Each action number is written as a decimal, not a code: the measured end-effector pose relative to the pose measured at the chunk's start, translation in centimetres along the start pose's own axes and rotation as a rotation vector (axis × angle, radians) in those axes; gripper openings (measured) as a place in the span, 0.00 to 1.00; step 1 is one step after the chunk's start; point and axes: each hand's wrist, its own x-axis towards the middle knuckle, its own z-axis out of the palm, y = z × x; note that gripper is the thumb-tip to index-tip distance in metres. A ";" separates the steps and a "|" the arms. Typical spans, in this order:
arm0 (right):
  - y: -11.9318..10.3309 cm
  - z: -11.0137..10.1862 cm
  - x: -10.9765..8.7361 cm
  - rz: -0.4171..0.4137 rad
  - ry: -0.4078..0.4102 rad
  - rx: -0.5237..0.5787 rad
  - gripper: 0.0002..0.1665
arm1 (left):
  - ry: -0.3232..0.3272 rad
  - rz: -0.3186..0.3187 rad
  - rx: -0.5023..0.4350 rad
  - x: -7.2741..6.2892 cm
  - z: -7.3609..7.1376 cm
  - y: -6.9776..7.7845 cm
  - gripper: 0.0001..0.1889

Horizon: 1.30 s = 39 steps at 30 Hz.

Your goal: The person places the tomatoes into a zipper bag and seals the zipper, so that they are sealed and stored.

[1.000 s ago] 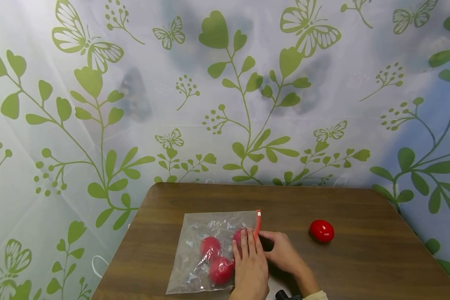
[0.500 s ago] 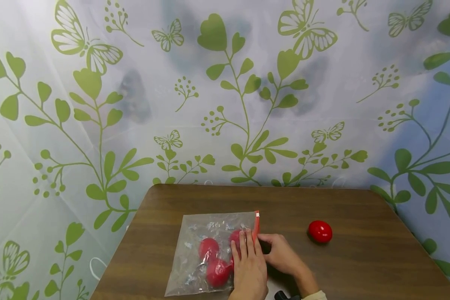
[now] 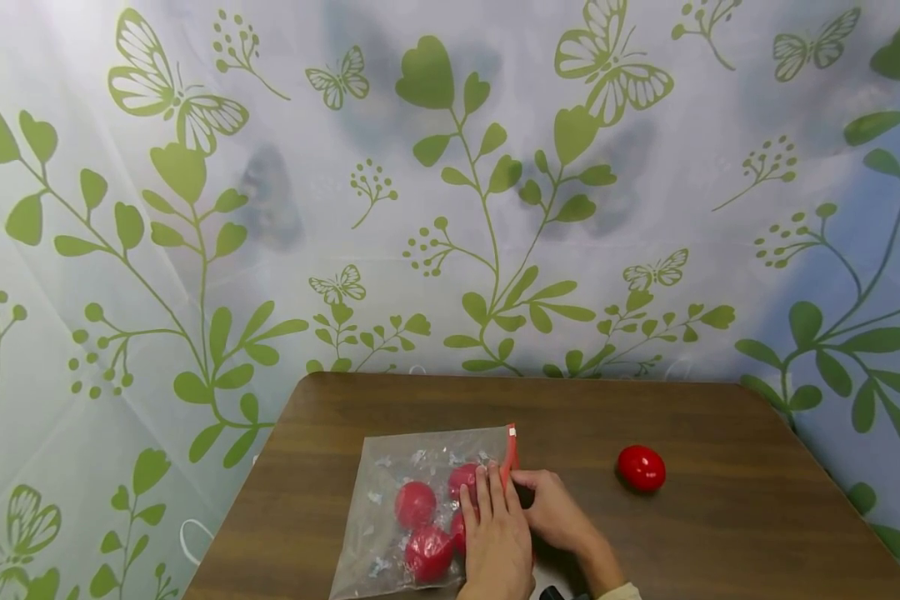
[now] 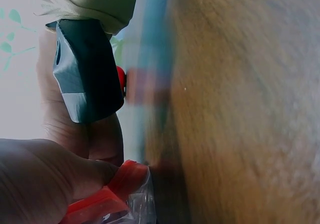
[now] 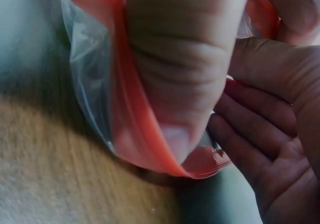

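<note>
A clear slider bag (image 3: 378, 467) with a red zip edge (image 3: 511, 446) lies on the table, several red balls (image 3: 416, 505) inside it. My left hand (image 3: 495, 537) lies over the bag's right part, straight fingers pressing on the balls there and partly hiding them. In the left wrist view, a thumb (image 4: 45, 176) touches the red zip edge. My right hand (image 3: 562, 512) pinches that edge near its middle. Close up in the right wrist view, a fingertip (image 5: 172, 139) presses against the red strip (image 5: 142, 124), whose film bows outward beside it.
A glossy red egg-shaped thing (image 3: 641, 468) sits by itself to the right of my hands. The brown wood table (image 3: 720, 517) ends at a leaf-and-butterfly printed curtain (image 3: 450, 200) behind it. A black wrist device (image 4: 87, 71) is on the right wrist.
The balls have spread a little to the left within the bag, and more of the one beside my left fingers shows. Both hands have stayed at the zip edge, shifting slightly left.
</note>
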 end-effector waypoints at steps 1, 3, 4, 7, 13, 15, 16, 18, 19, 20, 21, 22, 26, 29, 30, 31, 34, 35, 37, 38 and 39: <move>0.0 0.0 0.0 0.008 -0.003 0.010 0.26 | -0.003 0.000 -0.007 0.0 0.0 0.0 0.67; 0.0 0.0 0.0 0.018 -0.006 0.019 0.26 | -0.007 0.001 -0.011 0.0 0.1 -0.1 0.67; 0.0 0.0 0.0 0.021 -0.008 0.020 0.26 | -0.009 0.001 -0.012 0.0 0.1 -0.1 0.67; 0.0 -0.2 0.0 0.023 -0.006 0.003 0.27 | -0.021 0.002 -0.020 0.0 0.0 -0.1 0.68; 0.2 -0.7 -0.2 0.056 0.002 -0.061 0.30 | -0.057 0.003 -0.023 0.2 -0.1 0.0 0.68; 0.2 -1.0 -0.4 0.070 0.003 -0.072 0.31 | -0.070 0.002 -0.028 0.3 -0.2 0.0 0.68; 0.3 -1.2 -0.5 0.076 0.003 -0.076 0.31 | -0.076 0.001 -0.031 0.3 -0.2 0.0 0.67; 0.3 -1.8 -0.7 0.085 -0.003 -0.066 0.30 | -0.084 0.001 -0.036 0.4 -0.3 0.0 0.67; 0.3 -2.1 -0.8 0.087 -0.011 -0.044 0.30 | -0.090 -0.001 -0.040 0.4 -0.3 0.0 0.66; 0.4 -2.4 -0.9 0.086 -0.021 -0.020 0.30 | -0.094 -0.001 -0.043 0.4 -0.3 -0.1 0.66; 0.4 -2.7 -1.1 0.088 -0.031 -0.001 0.30 | -0.100 -0.001 -0.046 0.4 -0.3 -0.1 0.66; 0.4 -3.0 -1.2 0.087 -0.038 0.022 0.30 | -0.105 -0.003 -0.051 0.4 -0.3 -0.1 0.66; 0.5 -4.4 -2.1 0.096 -0.041 0.072 0.31 | -0.127 -0.010 -0.063 0.4 -0.4 -0.1 0.66; 0.4 -5.5 -2.9 0.115 -0.017 0.057 0.31 | -0.129 -0.015 -0.054 0.4 -0.5 -0.1 0.67; 0.4 -5.8 -3.2 0.122 -0.011 0.050 0.31 | -0.127 -0.016 -0.048 0.4 -0.5 0.0 0.66; 0.4 -6.2 -3.4 0.126 -0.005 0.041 0.31 | -0.125 -0.016 -0.042 0.5 -0.5 0.0 0.66; 0.4 -7.3 -4.2 0.145 0.009 0.021 0.31 | -0.117 -0.013 -0.021 0.4 -0.5 0.0 0.66; 0.5 -7.6 -4.4 0.151 0.012 0.016 0.31 | -0.116 -0.012 -0.016 0.4 -0.5 0.0 0.66; 0.6 -8.3 -5.1 0.174 0.023 0.000 0.31 | -0.112 -0.010 -0.007 0.3 -0.5 0.1 0.65; 0.6 -8.7 -5.4 0.176 0.026 -0.007 0.31 | -0.109 -0.010 -0.002 0.3 -0.5 0.1 0.66; 0.6 -9.1 -5.8 0.185 0.034 -0.013 0.31 | -0.107 -0.010 0.000 0.3 -0.5 0.1 0.66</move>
